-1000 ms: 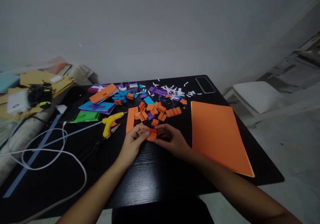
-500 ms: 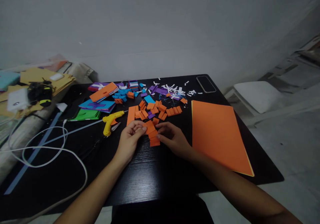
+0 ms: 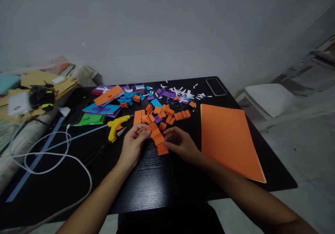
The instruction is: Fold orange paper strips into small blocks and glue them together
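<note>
A creased orange paper strip (image 3: 158, 138) hangs at a slant over the black table, its upper end pinched between the thumb and fingers of my left hand (image 3: 134, 141). My right hand (image 3: 181, 144) is at the strip's right side, fingers curved and apart, thumb near the strip's lower part; whether it touches the paper is hard to tell. Just beyond both hands lies a pile of small folded orange pieces (image 3: 162, 114) with some purple and blue ones. A yellow glue gun (image 3: 113, 129) rests left of my left hand.
Orange sheets (image 3: 230, 140) lie at the right, a phone (image 3: 215, 87) at the back right corner. White paper scraps (image 3: 183, 93) are scattered at the back. Folded coloured papers (image 3: 103, 109), a white cable (image 3: 90, 181) and envelopes (image 3: 62, 87) occupy the left. A white stool (image 3: 269, 98) stands beyond the table.
My left hand has shifted slightly left with the strip's upper end. The strip now looks longer and straighter, extending down to the right. My right hand has barely moved.
</note>
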Motion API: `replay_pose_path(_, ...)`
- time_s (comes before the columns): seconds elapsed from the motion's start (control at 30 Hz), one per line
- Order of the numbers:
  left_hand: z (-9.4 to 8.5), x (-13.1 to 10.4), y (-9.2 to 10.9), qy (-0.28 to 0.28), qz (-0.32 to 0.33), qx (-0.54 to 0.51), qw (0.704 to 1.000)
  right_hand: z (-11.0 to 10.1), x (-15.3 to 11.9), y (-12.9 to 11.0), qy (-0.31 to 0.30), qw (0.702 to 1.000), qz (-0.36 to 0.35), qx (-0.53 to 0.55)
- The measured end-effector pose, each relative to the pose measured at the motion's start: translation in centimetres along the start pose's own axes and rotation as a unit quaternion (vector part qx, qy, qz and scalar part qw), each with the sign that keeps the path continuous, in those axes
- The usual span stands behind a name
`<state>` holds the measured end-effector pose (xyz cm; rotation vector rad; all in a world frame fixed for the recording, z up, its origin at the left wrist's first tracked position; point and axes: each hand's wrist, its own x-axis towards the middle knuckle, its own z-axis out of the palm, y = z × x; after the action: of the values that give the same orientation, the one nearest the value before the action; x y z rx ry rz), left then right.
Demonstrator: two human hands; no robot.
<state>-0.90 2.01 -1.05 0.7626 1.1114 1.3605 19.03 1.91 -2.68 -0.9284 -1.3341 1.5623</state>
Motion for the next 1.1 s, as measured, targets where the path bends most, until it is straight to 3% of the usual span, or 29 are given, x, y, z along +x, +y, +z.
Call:
replay_pose_path(0.27, 0.6, -0.3, 0.8, 0.008, -0.025, -0.034, 0.999, -0.5, 0.2, -0.2, 0.023, 0.999, -0.017, -0.031)
replay_pose_path(0.47, 0.4, -0.4, 0.6, -0.033, -0.032, -0.029, 0.999, -0.7, 0.4, -0.1, 0.034, 0.998, -0.028, -0.040)
replay_pose_path(0.77, -0.5, -0.7, 0.0, -0.128, 0.050, 0.094, 0.986, -0.6, 0.4, -0.3, 0.050, 0.996, -0.037, -0.057)
replay_pose_path(1.1, 0.2, -1.3, 0.2, -0.154, 0.094, 0.183, 0.966, -0.7, 0.4, -0.4, 0.041, 0.996, -0.044, -0.071)
